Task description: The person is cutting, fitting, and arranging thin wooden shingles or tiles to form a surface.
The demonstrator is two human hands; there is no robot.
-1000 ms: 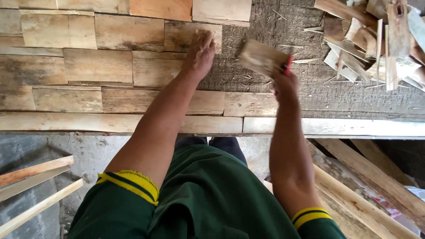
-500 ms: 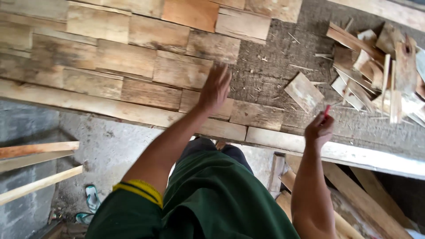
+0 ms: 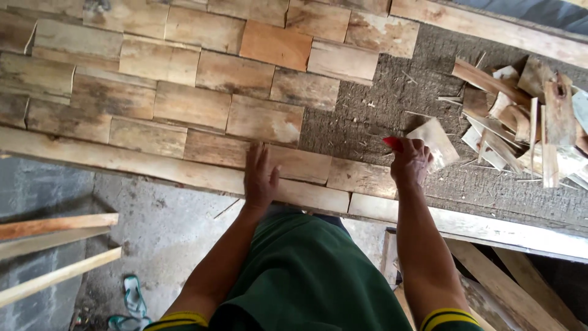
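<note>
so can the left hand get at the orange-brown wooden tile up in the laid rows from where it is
Probably yes. The left hand rests flat on the bottom row, and the orange-brown wooden tile lies a few rows above with only flat laid tiles between; nothing blocks a forward reach.

Woodworking shop: laid wood pieces (image 3: 184, 92), offcut pile (image 3: 527, 122)
</note>
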